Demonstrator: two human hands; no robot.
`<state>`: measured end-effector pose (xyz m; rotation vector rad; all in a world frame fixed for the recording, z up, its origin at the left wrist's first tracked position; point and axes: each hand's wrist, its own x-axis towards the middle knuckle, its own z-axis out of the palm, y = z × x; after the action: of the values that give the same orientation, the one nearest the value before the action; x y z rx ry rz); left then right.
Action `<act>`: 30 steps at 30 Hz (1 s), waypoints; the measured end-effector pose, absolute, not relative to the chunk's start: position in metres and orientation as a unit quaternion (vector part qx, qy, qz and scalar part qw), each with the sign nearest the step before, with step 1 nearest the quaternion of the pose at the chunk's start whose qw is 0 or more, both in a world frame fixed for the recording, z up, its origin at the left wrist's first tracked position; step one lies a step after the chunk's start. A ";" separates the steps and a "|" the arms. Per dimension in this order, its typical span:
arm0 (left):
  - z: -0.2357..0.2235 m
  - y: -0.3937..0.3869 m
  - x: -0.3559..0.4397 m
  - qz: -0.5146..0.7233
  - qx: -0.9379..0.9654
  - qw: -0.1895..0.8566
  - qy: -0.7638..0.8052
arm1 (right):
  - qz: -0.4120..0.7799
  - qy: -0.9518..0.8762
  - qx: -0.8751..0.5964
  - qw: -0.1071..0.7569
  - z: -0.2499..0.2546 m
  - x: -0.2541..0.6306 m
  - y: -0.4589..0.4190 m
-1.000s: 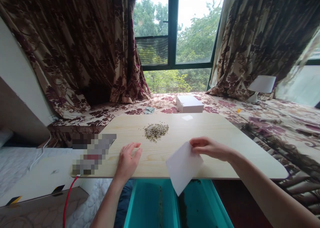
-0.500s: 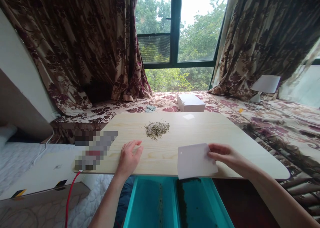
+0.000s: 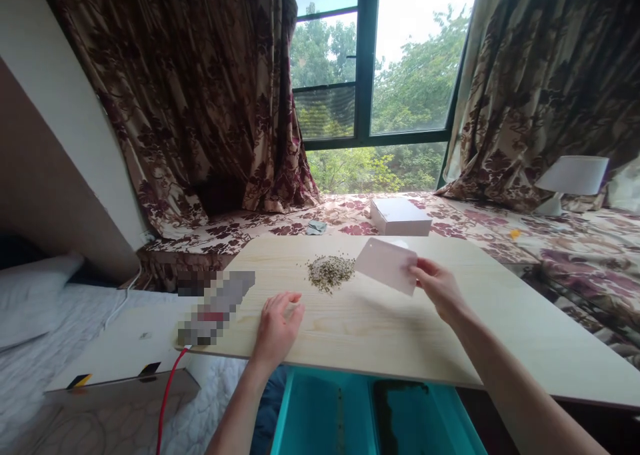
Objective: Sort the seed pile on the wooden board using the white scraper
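Note:
A small heap of dark seeds or grains (image 3: 330,272) lies on the pale wooden board (image 3: 400,322). My right hand (image 3: 439,287) is closed on a white plastic card (image 3: 386,266), which it holds tilted just to the right of the heap. Near the board's front edge, my left hand (image 3: 277,325) rests flat with its fingers spread and holds nothing.
A teal bin (image 3: 370,418) with two compartments stands under the board's front edge. Behind the board are a white box (image 3: 400,216), a small grey-green object (image 3: 316,227) and a white lamp (image 3: 567,180) on the patterned cloth. A blurred-out object (image 3: 215,305) lies at the board's left end.
My right hand has carried the white card from the board's front edge, above the bin, up and away to beside the seed heap. The left hand has stayed put. The view has shifted.

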<state>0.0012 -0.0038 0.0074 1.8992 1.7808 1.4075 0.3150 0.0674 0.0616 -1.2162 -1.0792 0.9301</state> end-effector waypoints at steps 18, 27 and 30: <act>0.006 -0.003 0.001 0.469 0.634 0.106 0.606 | 0.358 -0.522 -0.521 0.573 0.034 0.293 0.068; 0.008 -0.004 0.000 0.468 0.636 0.108 0.604 | 0.370 -0.491 -0.541 0.574 0.040 0.293 0.061; 0.008 -0.004 0.001 0.469 0.636 0.109 0.604 | 0.381 -0.488 -0.542 0.568 0.041 0.292 0.060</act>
<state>0.0006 -0.0036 0.0083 1.8701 1.7754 1.3779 0.2920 0.0603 0.0408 -1.2733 -1.1455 0.8952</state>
